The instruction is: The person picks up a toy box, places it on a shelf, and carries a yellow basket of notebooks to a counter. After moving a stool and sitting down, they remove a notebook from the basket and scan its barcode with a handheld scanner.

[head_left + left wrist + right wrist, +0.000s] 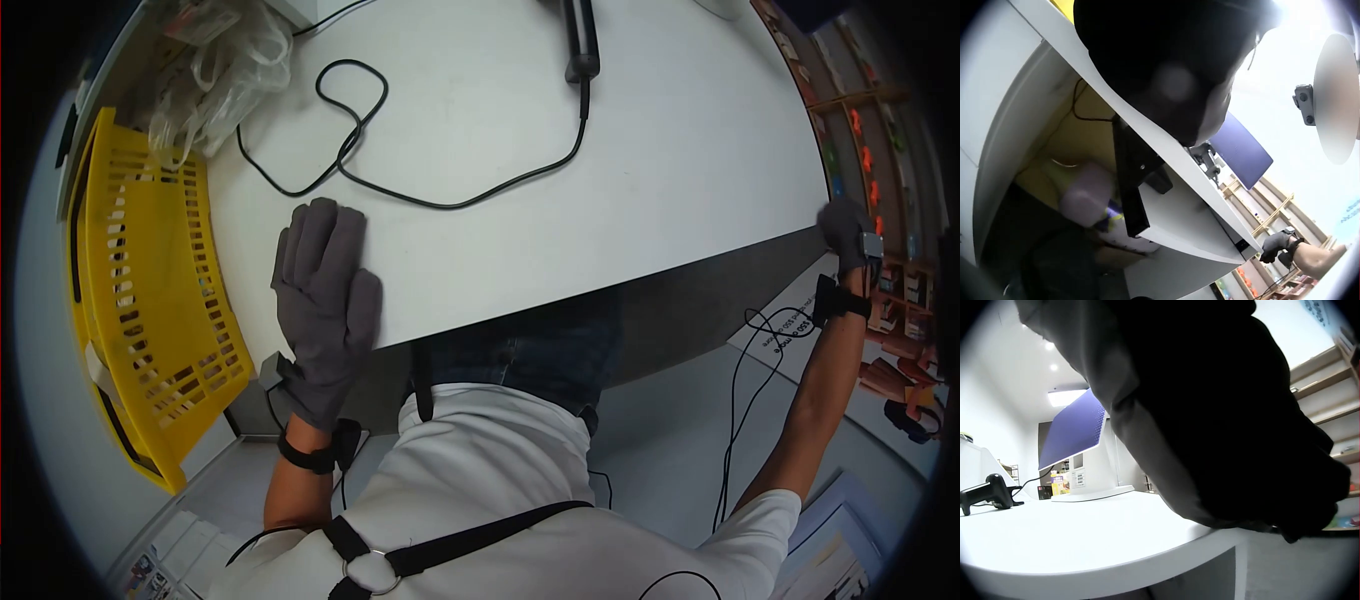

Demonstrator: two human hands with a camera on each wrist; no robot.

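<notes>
The left hand (322,300), in a grey glove, lies flat on the white table (600,180) near its front edge, with the fingers straight and close together, holding nothing. The right hand (846,232), also gloved, is at the far right corner of the table. Its fingers curl over the table edge there, so it grips the corner. In the right wrist view the glove (1222,419) fills most of the picture and its fingertips rest on the rim. Just left of the left hand stands a yellow basket (140,300). Behind the hand a black cable (400,190) loops over the table up to a scanner (582,45). Clear plastic bags (225,65) lie at the far left corner.
</notes>
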